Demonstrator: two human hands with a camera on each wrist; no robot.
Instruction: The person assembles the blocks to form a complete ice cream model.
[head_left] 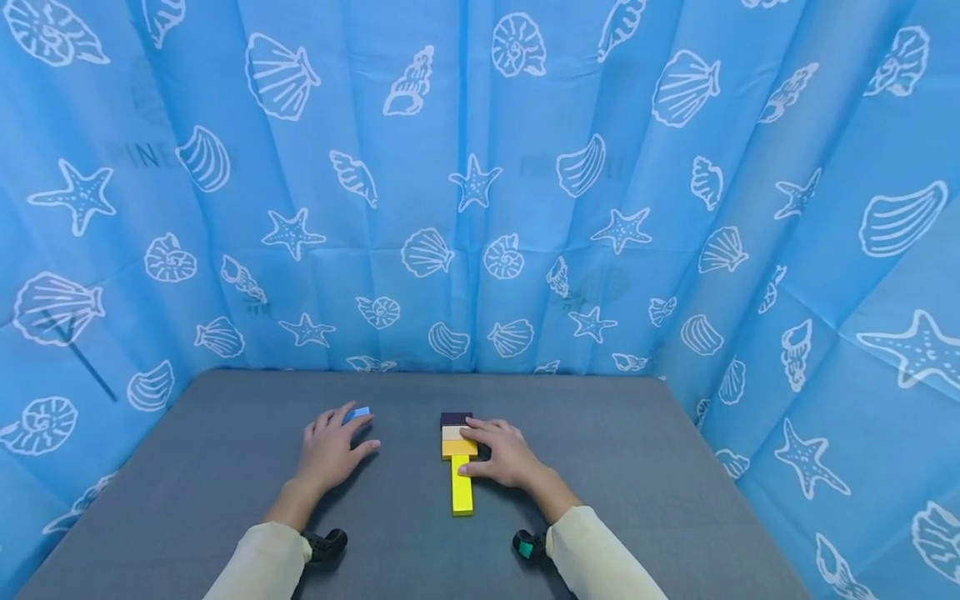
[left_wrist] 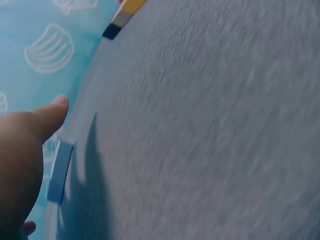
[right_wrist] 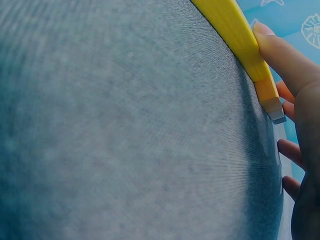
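In the head view, a long yellow block [head_left: 462,487] lies on the grey table, and an orange block [head_left: 459,449], a cream block [head_left: 452,432] and a dark block [head_left: 456,418] continue the line away from it. My right hand [head_left: 506,457] is over their right side, thumb at the yellow block and a fingertip at the cream one, fingers spread. Further left, my left hand [head_left: 330,454] hovers with fingers loosely extended beside a small blue block [head_left: 358,412], partly hidden behind the fingers. The left wrist view shows the blue block [left_wrist: 60,172] below the thumb, apart from it.
The grey tabletop [head_left: 405,567] has rounded far corners. A blue curtain [head_left: 465,208] printed with white shells and starfish hangs behind it and along both sides. Black devices [head_left: 327,546] are strapped at my wrists.
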